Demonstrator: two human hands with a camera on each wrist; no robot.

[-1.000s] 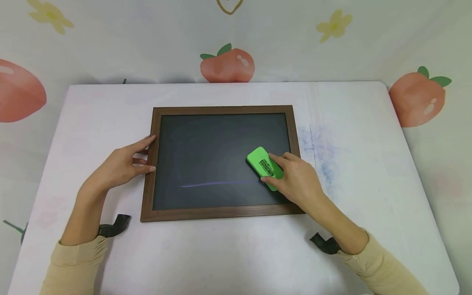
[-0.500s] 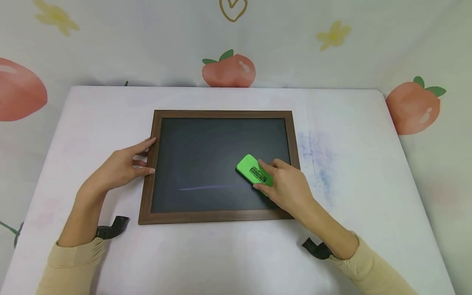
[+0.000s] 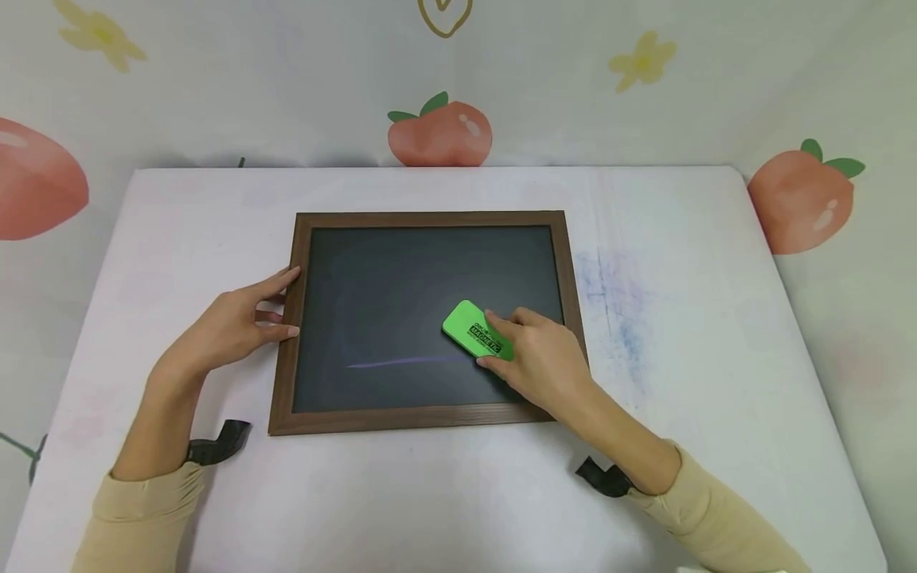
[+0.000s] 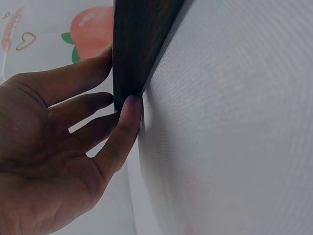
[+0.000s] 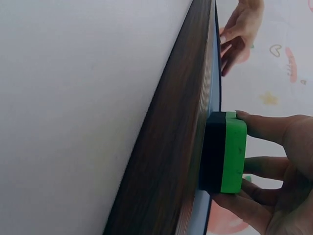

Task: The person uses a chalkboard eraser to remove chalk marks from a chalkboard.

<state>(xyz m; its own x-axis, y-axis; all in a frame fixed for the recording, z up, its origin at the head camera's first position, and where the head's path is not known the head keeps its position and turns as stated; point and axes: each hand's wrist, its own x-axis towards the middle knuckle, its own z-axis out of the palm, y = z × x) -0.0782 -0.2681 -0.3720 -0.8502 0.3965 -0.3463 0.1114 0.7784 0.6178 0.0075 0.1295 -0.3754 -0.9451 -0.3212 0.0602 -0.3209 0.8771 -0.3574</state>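
A chalkboard with a dark wooden frame (image 3: 424,417) lies flat on the white table (image 3: 444,493). A faint purple chalk line (image 3: 401,362) runs across its lower half. My right hand (image 3: 540,362) grips a green eraser (image 3: 474,330) and presses it on the board just right of that line; the right wrist view shows the eraser (image 5: 226,152) with its black felt side against the board. My left hand (image 3: 239,322) rests on the frame's left edge, its fingertips (image 4: 129,110) touching the wood (image 4: 139,44).
Blue and purple chalk smudges (image 3: 616,306) mark the table to the right of the board. Behind the table hangs a backdrop with peaches (image 3: 438,131) and yellow flowers. Black wrist straps (image 3: 215,446) show at both cuffs.
My right hand has slid the eraser leftward across the board, toward the right end of the chalk line. The left hand has stayed on the frame.
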